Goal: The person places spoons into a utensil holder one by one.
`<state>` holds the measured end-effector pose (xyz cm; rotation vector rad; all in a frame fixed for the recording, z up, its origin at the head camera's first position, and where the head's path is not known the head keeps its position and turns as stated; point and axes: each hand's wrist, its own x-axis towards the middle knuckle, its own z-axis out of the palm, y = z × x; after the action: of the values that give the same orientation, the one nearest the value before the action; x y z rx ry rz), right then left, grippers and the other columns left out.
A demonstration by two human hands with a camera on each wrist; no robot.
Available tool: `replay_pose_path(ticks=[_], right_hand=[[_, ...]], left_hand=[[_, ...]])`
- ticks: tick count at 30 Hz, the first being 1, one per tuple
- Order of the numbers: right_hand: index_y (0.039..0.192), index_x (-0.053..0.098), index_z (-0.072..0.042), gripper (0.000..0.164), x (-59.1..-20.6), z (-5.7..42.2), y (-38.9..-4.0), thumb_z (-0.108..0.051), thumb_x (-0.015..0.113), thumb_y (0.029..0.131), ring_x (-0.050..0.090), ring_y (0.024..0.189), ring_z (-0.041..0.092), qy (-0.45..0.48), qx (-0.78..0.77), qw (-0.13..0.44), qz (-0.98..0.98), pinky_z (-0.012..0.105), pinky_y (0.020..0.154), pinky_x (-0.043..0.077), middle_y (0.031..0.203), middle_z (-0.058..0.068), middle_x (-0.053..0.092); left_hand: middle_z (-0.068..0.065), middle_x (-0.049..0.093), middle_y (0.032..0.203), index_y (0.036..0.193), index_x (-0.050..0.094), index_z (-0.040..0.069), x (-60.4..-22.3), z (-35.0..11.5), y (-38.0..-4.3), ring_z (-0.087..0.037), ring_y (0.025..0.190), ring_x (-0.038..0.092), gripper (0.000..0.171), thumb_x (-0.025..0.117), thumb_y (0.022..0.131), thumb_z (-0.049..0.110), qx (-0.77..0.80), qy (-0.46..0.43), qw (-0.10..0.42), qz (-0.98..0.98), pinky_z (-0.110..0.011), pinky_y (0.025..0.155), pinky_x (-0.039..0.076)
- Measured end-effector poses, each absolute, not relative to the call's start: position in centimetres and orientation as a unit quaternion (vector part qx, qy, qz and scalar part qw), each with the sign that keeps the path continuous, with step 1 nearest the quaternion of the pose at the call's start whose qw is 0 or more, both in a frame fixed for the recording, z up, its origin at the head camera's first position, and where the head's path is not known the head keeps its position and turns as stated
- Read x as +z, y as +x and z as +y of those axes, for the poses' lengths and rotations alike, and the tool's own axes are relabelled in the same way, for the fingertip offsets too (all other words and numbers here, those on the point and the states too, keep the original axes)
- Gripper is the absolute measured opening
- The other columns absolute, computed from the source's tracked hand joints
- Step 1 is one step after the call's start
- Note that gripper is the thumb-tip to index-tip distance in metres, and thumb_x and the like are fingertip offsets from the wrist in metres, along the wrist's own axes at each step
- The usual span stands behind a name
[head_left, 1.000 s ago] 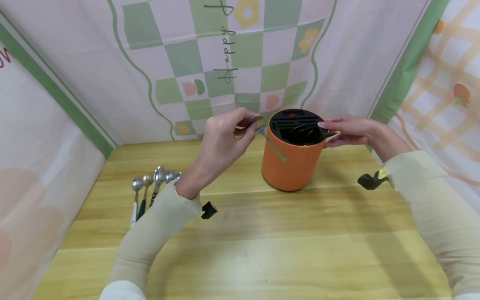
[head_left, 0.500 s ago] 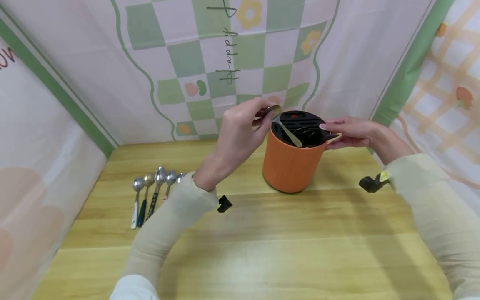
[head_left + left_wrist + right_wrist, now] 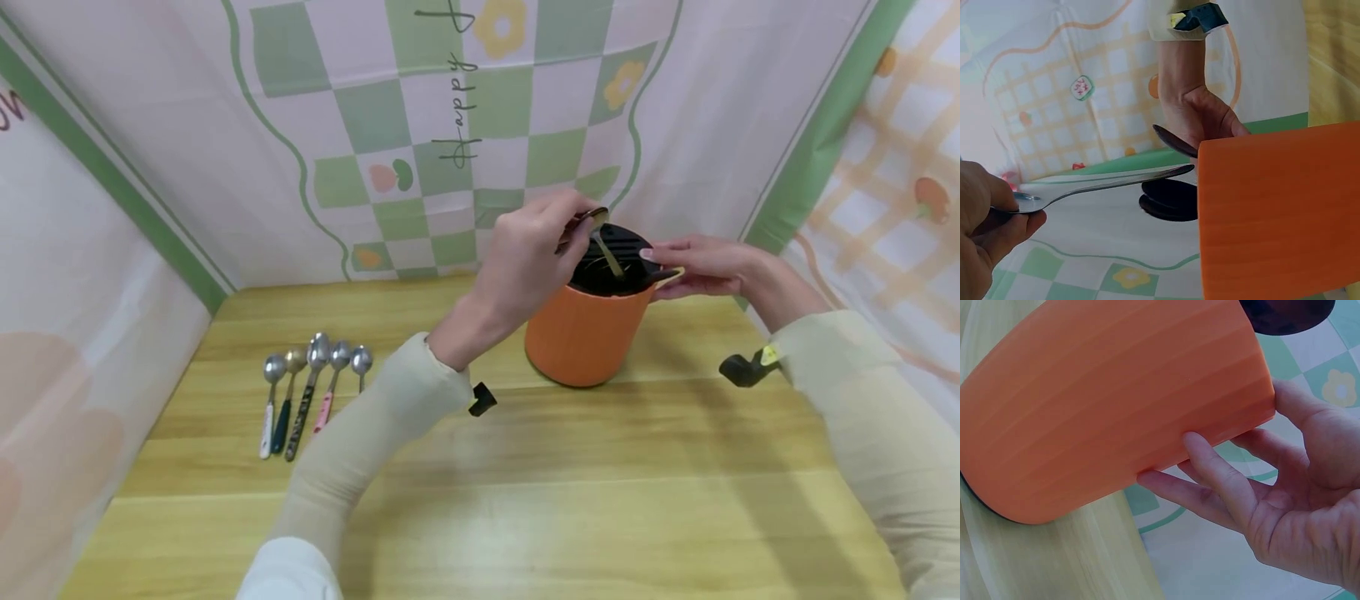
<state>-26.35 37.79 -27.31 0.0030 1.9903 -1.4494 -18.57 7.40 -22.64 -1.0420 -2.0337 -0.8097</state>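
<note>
My left hand pinches a metal spoon by its bowl end, above the black-topped orange utensil holder. In the left wrist view the spoon's handle points toward the holder's mouth, its tip close to the dark spoon bowls that stick out there. My right hand grips the holder's right side near the top, its thumb at the rim and fingers against the orange wall. Part of the slotted black lid is hidden by my left hand.
Several spoons lie side by side on the left of the wooden table, with white, dark green, black patterned and pink handles. My left forearm partly covers the rightmost spoon. Printed cloth hangs behind and at both sides.
My left hand has moved right with the spoon, from beside the holder to over its opening. My right hand keeps its place on the holder.
</note>
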Motion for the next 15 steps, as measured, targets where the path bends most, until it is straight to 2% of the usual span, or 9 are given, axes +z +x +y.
replay_pose_path(ticks=[7, 11, 15], right_hand=[[0.156, 0.027, -0.011, 0.060, -27.3, 37.9, -26.3, -0.036, 0.047, 0.105, 0.072, 0.100, 0.022, 0.009, -0.555, 0.321, 0.768, 0.030, 0.091, 0.058, 0.112, -0.003, 0.068], [0.157, 0.027, -0.013, 0.061, -27.4, 37.9, -26.3, -0.037, 0.047, 0.105, 0.072, 0.100, 0.020, 0.005, -0.551, 0.321, 0.770, 0.029, 0.090, 0.058, 0.113, -0.006, 0.068], [0.159, 0.018, -0.007, 0.069, -27.4, 37.7, -26.3, -0.037, 0.048, 0.105, 0.072, 0.100, 0.020, 0.001, -0.547, 0.325, 0.771, 0.027, 0.089, 0.059, 0.112, -0.008, 0.069]], left_hand=[[-0.006, 0.075, 0.100, 0.105, 0.071, 0.005, -23.5, 9.4, -18.9, -0.014, 0.091, 0.073, 0.017, 0.055, 0.100, 0.008, -0.244, -0.423, 0.356, -0.797, -0.019, 0.081, 0.058], [-0.005, 0.074, 0.103, 0.106, 0.070, 0.006, -24.4, 10.5, -19.3, -0.015, 0.097, 0.072, 0.020, 0.051, 0.101, 0.008, -0.203, -0.432, 0.347, -0.807, -0.021, 0.085, 0.058], [-0.002, 0.073, 0.101, 0.103, 0.069, 0.008, -25.2, 11.4, -19.7, -0.013, 0.094, 0.070, 0.020, 0.048, 0.101, 0.008, -0.173, -0.435, 0.348, -0.812, -0.020, 0.084, 0.058]])
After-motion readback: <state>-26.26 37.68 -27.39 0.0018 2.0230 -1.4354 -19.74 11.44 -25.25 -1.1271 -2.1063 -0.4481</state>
